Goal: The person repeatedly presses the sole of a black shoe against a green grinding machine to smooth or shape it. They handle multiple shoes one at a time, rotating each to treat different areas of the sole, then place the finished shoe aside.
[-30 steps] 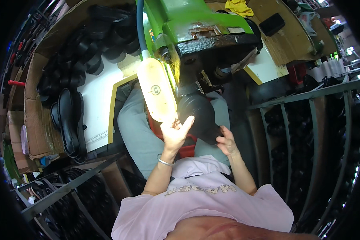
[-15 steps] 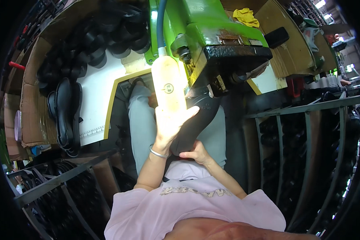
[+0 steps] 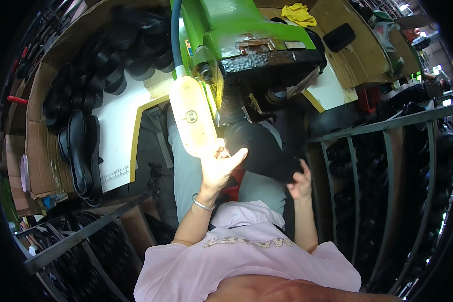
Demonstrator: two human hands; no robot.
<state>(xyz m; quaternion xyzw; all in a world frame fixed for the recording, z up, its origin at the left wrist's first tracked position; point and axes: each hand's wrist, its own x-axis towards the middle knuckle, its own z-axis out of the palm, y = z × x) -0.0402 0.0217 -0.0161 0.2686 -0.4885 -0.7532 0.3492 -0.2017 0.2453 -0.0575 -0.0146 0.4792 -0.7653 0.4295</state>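
Observation:
A black shoe, blurred by motion, lies under the head of a green sewing-type machine. Its far end is hidden below the machine's dark underside. At its right, near end my right hand has curled fingers closed on the edge. My left hand is at the shoe's left side, thumb stretched away from the fingers, the thumb tip against the black surface. Glare from a lit, elongated lamp just beyond that hand washes out part of its fingers.
Black soles lie on a white board with a yellow edge, more heaped behind them. A cardboard box borders the left. Metal racks stand left and right. A yellow cloth lies at the back.
The shoe has swung so its near end points further right, my right hand moving out with it. My left hand stays beside it, fingers more drawn in. The whole view has shifted slightly.

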